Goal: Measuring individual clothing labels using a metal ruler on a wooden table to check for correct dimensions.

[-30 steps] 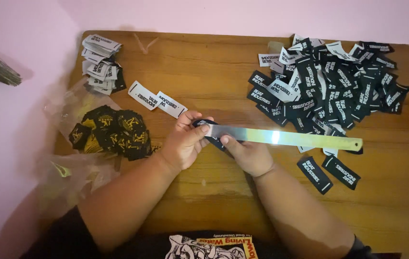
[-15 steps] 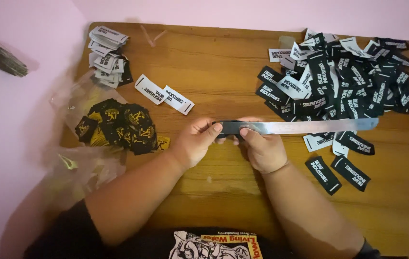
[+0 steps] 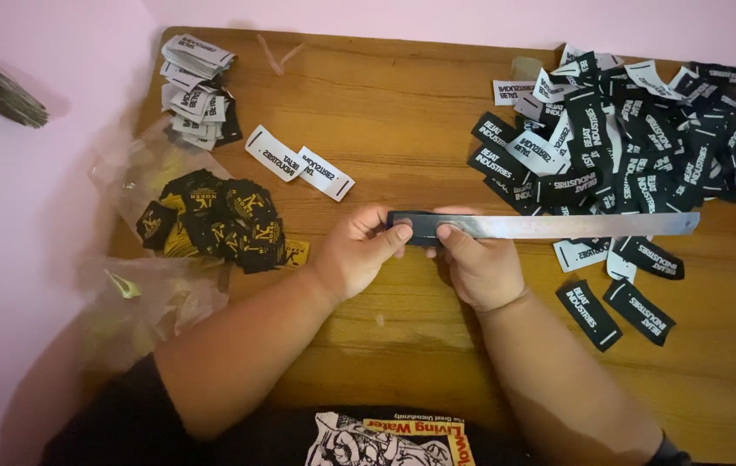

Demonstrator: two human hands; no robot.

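Note:
A long steel ruler (image 3: 575, 226) lies flat across the wooden table (image 3: 402, 121), its left end over a black woven label (image 3: 420, 228). My left hand (image 3: 358, 252) pinches the left end of that label against the ruler. My right hand (image 3: 480, 263) presses thumb and fingers on the ruler and the label just to the right. To the right, a big heap of black and white labels (image 3: 635, 129) spreads under and behind the ruler.
Two white labels (image 3: 297, 162) lie left of centre. A stack of white labels (image 3: 195, 86) sits at the far left corner. Black-and-yellow labels (image 3: 213, 220) rest on clear plastic bags (image 3: 152, 302). Two loose black labels (image 3: 614, 311) lie front right.
The ruler has levelled out from a slight downward tilt. Both hands stay at its left end; the view has shifted a little.

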